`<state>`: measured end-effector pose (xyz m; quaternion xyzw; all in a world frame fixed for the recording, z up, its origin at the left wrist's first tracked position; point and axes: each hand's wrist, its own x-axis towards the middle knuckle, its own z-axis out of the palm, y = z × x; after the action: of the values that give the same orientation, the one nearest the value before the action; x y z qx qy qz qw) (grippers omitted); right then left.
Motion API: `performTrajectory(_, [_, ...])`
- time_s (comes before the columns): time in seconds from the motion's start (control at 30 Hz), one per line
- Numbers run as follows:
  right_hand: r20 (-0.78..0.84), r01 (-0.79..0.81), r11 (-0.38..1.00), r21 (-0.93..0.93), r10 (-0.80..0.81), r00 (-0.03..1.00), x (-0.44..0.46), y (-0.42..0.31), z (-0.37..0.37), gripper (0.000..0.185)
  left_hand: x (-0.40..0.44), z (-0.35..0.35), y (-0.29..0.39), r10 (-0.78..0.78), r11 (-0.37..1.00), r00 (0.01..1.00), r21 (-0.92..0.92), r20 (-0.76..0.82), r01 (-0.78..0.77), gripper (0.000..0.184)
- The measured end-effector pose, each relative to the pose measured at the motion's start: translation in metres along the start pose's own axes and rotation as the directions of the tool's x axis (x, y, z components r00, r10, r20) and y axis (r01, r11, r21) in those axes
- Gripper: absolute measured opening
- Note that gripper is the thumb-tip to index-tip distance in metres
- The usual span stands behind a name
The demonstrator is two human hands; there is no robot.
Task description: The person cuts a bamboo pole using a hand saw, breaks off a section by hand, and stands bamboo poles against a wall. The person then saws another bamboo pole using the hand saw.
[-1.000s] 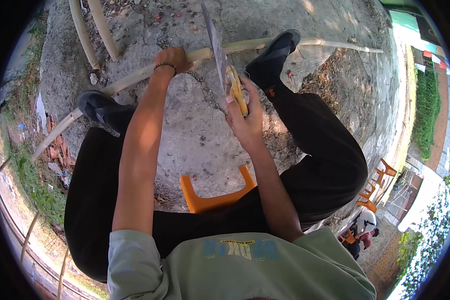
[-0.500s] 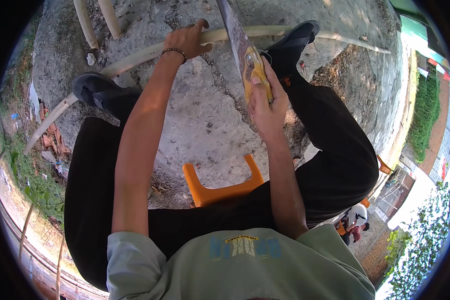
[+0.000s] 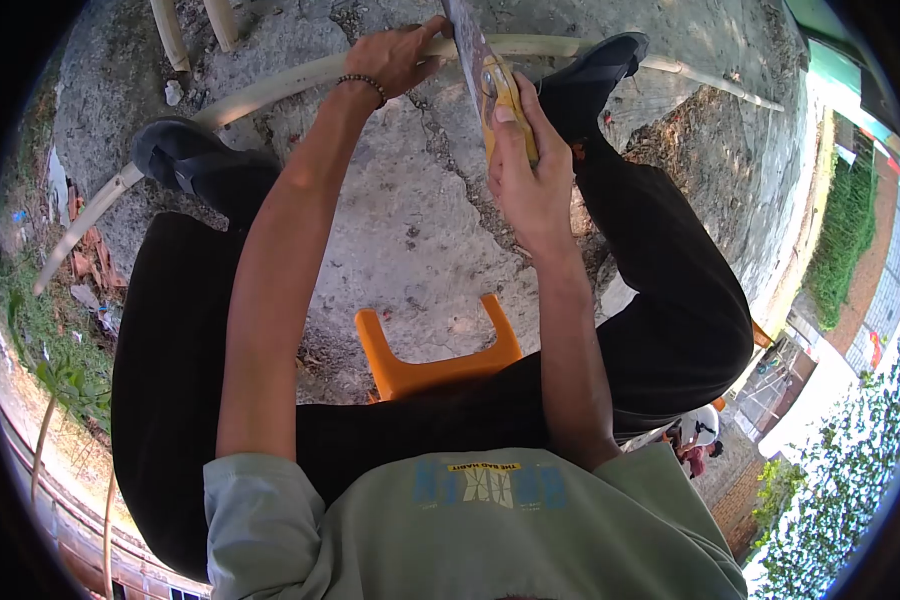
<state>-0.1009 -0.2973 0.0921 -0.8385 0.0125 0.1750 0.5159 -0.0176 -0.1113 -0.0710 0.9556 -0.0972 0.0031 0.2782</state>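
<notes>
A long, pale wooden pole (image 3: pixel 300 84) lies across the concrete and looks curved in this view. My left hand (image 3: pixel 395 60), with a beaded bracelet at the wrist, grips the pole, its fingertips close beside the saw blade. In my right hand (image 3: pixel 532 185) is a handsaw by its yellow handle (image 3: pixel 511 112). The saw's blade (image 3: pixel 464 42) crosses over the pole just right of my left fingers; its far end runs out of view at the top. My left shoe (image 3: pixel 205 165) and right shoe (image 3: pixel 595 80) rest on the pole at either side.
An orange plastic stool (image 3: pixel 435 373) shows between my legs. Two more pale poles (image 3: pixel 170 35) stand out at the upper left. The concrete slab (image 3: pixel 400 240) is cracked. Plants and litter (image 3: pixel 70 370) lie at left; a person (image 3: pixel 698 435) is far off at lower right.
My left hand has slid right along the pole, nearer the blade, and its fingers have closed in. My right hand has pushed the saw slightly up and away from me.
</notes>
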Motion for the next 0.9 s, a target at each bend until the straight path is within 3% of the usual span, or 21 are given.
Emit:
performTrajectory(0.1, [0.004,0.081,0.996,-0.035,-0.081,0.997,0.007,0.004,0.008,0.06,-0.003,-0.013,0.011,-0.06,0.998,0.993,-0.001,0.101,0.061,0.043])
performTrajectory(0.17, [0.022,0.108,0.99,-0.091,-0.106,0.994,-0.006,0.005,0.006,0.061,-0.004,-0.015,0.011,-0.008,0.984,0.997,-0.177,0.075,0.021,0.036])
performTrajectory(0.2, [0.027,0.112,0.989,-0.093,-0.11,0.994,-0.019,0.002,0.002,0.061,-0.004,-0.012,0.009,-0.013,0.984,0.997,-0.177,0.07,0.025,0.036])
performTrajectory(0.27, [0.048,-0.074,0.997,-0.006,0.075,0.996,-0.046,-0.002,-0.008,0.062,-0.006,0.001,0.005,-0.006,0.996,1.0,-0.089,-0.004,0.005,0.046])
performTrajectory(0.4, [0.055,-0.167,0.975,0.145,0.161,0.985,-0.028,0.002,-0.006,0.062,-0.005,0.009,-0.002,0.031,0.986,0.998,-0.162,-0.059,-0.04,0.047])
performTrajectory(0.47, [0.017,0.06,0.997,-0.058,-0.059,0.998,0.006,0.012,0.01,0.062,-0.004,0.006,-0.001,-0.001,0.993,0.999,-0.115,0.032,0.005,0.05])
performTrajectory(0.53, [0.01,0.108,0.988,-0.112,-0.108,0.994,0.013,0.008,0.013,0.061,0.001,-0.003,0.001,-0.03,0.992,0.996,-0.12,0.083,0.04,0.051])
performTrajectory(0.67, [0.058,-0.038,0.999,-0.023,0.039,0.998,-0.044,-0.008,-0.015,0.061,-0.001,-0.013,0.008,-0.108,0.989,0.977,-0.081,0.184,0.124,0.051])
performTrajectory(0.7, [0.067,-0.134,0.991,0.014,0.133,0.989,-0.062,-0.009,-0.02,0.06,-0.003,-0.006,0.002,-0.032,0.979,0.996,-0.198,0.079,0.047,0.051])
performTrajectory(0.73, [0.07,-0.157,0.988,0.008,0.156,0.985,-0.067,-0.005,-0.019,0.06,-0.009,0.003,0.002,-0.038,0.976,0.995,-0.211,0.097,0.058,0.051])
performTrajectory(0.8, [0.042,-0.144,0.989,-0.024,0.145,0.989,-0.053,0.003,-0.01,0.059,0.0,0.002,-0.002,-0.035,0.991,0.995,-0.125,0.088,0.046,0.052])
performTrajectory(0.83, [0.038,-0.009,0.993,-0.115,0.014,0.999,-0.03,0.004,0.0,0.058,0.002,-0.007,0.005,-0.094,0.983,0.979,-0.14,0.181,0.121,0.051])
performTrajectory(0.9, [0.016,0.052,0.985,-0.162,-0.05,0.999,0.005,0.008,0.018,0.058,0.002,-0.012,0.005,-0.066,0.988,0.979,-0.127,0.194,0.091,0.049])
